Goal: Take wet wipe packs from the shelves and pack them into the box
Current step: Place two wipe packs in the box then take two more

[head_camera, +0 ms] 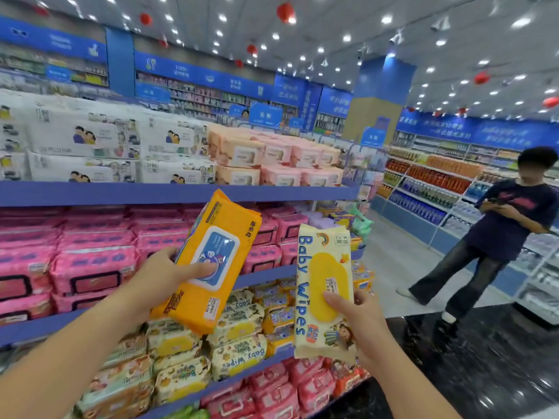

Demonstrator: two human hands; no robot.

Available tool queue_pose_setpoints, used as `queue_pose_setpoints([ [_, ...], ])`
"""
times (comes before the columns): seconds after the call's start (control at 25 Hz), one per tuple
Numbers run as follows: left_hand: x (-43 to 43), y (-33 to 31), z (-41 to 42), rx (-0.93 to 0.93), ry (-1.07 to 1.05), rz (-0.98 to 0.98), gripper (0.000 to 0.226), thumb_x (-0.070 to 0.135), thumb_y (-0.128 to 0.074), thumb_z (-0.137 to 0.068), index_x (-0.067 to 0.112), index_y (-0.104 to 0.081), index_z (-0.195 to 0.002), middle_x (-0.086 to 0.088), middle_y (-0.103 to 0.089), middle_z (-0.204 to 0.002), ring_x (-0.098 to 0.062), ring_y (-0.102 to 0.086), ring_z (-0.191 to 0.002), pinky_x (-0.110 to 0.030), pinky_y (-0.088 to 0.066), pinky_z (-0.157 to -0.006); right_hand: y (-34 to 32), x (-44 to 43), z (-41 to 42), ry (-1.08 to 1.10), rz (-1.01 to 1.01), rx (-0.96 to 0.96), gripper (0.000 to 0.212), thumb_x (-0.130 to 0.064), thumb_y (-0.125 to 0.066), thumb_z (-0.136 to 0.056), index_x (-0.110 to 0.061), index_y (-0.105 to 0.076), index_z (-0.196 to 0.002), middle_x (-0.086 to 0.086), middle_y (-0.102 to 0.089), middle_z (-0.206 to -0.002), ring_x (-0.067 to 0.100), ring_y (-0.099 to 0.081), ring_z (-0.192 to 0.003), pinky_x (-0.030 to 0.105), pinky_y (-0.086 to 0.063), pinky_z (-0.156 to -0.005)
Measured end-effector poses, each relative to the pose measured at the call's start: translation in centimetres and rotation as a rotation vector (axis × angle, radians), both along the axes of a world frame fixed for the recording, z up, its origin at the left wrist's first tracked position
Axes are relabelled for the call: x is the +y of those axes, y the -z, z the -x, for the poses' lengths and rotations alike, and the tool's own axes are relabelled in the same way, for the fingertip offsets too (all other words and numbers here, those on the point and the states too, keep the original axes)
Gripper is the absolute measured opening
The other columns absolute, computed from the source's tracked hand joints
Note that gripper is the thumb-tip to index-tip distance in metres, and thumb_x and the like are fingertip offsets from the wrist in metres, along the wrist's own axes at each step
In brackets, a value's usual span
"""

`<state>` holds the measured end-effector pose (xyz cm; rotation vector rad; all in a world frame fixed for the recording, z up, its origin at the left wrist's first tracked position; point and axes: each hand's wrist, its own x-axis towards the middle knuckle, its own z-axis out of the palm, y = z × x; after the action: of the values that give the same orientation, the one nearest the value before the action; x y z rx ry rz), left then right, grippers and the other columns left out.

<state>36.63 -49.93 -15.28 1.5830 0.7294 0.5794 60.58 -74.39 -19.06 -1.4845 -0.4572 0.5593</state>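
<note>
Shelves (151, 193) fill the left: white packs (99, 137) up top, pink packs (90, 267) below. L hand (161, 276) grips orange pack (225, 225), thumb on its blue lid, pack tilted, held near, in front of the pink row. Just right, not touching it, R hand (360, 319) grips yellow pack (320, 285) marked "Baby Wipes", roughly upright, thumb on lid. Far right, well apart, a person (508, 234) stands.

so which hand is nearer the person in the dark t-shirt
Right. The right hand is left of the dark-shirted person; the left hand is farther left, before the blue shelves.
</note>
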Motion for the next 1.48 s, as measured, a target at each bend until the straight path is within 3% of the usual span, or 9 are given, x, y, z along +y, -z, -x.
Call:
queue_pose_setpoints([
  [0.2, 3.7, 3.2, -4.3, 0.205, -0.126, -0.044, 0.045, 0.035, -0.088, -0.073, 0.027, -0.065, -0.11, 0.005, -0.076, -0.103, -0.015, -0.076, -0.083, -0.034, -0.057, -0.073, 4.5, 6.5, -8.4, -0.149, 0.132, 0.014, 0.044, -0.02, -0.083, -0.079, -0.005, -0.06, -0.113, 0.014, -0.076, -0.098, 0.017, -0.064, -0.049, 0.025, -0.046, -0.04],
  [0.44, 4.0, 10.6, -5.9, 0.498, -0.357, 0.026, 0.113, 0.048, -0.089, -0.069, 0.017, -0.027, -0.158, -0.004, -0.034, -0.161, -0.029, -0.044, -0.14, -0.039, -0.042, -0.099, 11.4, 15.3, -14.7, -0.508, 0.337, -0.052, 0.054, -0.027, -0.089, -0.072, -0.008, -0.057, -0.11, 0.012, -0.076, -0.096, 0.017, -0.063, -0.05, 0.029, -0.046, -0.042],
  [0.56, 2.3, 14.5, -5.4, 0.694, -0.518, 0.039, 0.117, 0.055, -0.09, -0.065, 0.019, -0.027, -0.157, -0.003, -0.041, -0.155, -0.026, -0.052, -0.129, -0.036, -0.046, -0.095, 14.1, 19.0, -16.4, -0.735, 0.461, -0.171, 0.064, -0.033, -0.089, -0.073, -0.019, -0.044, -0.116, -0.003, -0.063, -0.117, 0.023, -0.07, -0.091, 0.036, -0.056, -0.065],
  [0.76, 1.0, 20.7, -6.2, 1.003, -0.507, 0.039, 0.121, 0.067, -0.083, -0.063, 0.023, -0.022, -0.158, -0.001, -0.054, -0.146, -0.02, -0.061, -0.113, -0.031, -0.047, -0.085, 22.7, 25.4, -19.8, -1.026, 0.74, -0.514, 0.11, -0.043, -0.087, -0.073, -0.015, -0.022, -0.157, 0.004, -0.034, -0.158, 0.024, -0.058, -0.108, 0.033, -0.051, -0.078],
  [0.84, 1.3, 23.4, -7.1, 1.077, -0.461, 0.033, 0.113, 0.069, -0.081, -0.062, 0.029, -0.028, -0.154, 0.005, -0.058, -0.14, -0.018, -0.062, -0.112, -0.032, -0.049, -0.082, 26.9, 27.5, -21.0, -1.115, 0.824, -0.657, 0.107, -0.041, -0.084, -0.078, -0.014, -0.018, -0.158, 0.006, -0.033, -0.157, 0.022, -0.055, -0.087, 0.027, -0.047, -0.065],
  [0.92, 2.1, 26.3, -7.7, 1.134, -0.421, 0.021, 0.101, 0.072, -0.077, -0.058, 0.035, -0.037, -0.143, 0.013, -0.063, -0.123, -0.013, -0.063, -0.101, -0.033, -0.053, -0.079, 31.1, 29.8, -22.2, -1.155, 0.87, -0.875, 0.089, -0.042, -0.081, -0.08, -0.012, -0.032, -0.149, 0.002, -0.049, -0.129, 0.017, -0.047, -0.076, 0.025, -0.041, -0.058],
  [1.12, 3.4, 30.7, -8.3, 1.234, -0.304, 0.005, 0.085, 0.075, -0.075, -0.063, 0.044, -0.034, -0.131, 0.025, -0.05, -0.093, 0.0, -0.054, -0.081, -0.023, -0.051, -0.071, 39.8, 34.3, -23.9, -1.144, 0.814, -1.391, 0.071, -0.045, -0.073, -0.085, -0.015, -0.043, -0.142, 0.007, -0.05, -0.14, 0.028, -0.045, -0.13, 0.04, -0.04, -0.109],
  [1.32, 5.8, 32.2, -9.9, 1.17, -0.303, 0.029, 0.082, 0.068, -0.082, -0.061, 0.038, -0.041, -0.126, 0.024, -0.057, -0.097, 0.001, -0.059, -0.083, -0.027, -0.052, -0.069, 44.6, 33.1, -24.2, -1.006, 0.733, -1.47, 0.072, -0.044, -0.072, -0.085, -0.019, -0.041, -0.144, 0.002, -0.039, -0.143, 0.026, -0.032, -0.137, 0.037, -0.028, -0.117],
  [1.48, 7.9, 31.1, -12.1, 1.054, -0.249, 0.004, 0.099, 0.067, -0.086, -0.058, 0.034, -0.04, -0.139, 0.025, -0.06, -0.102, -0.001, -0.063, -0.085, -0.031, -0.056, -0.072, 41.9, 33.2, -23.3, -0.99, 0.803, -1.263, 0.071, -0.048, -0.069, -0.088, -0.019, -0.041, -0.146, 0.004, -0.04, -0.143, 0.026, -0.034, -0.138, 0.039, -0.029, -0.117],
])
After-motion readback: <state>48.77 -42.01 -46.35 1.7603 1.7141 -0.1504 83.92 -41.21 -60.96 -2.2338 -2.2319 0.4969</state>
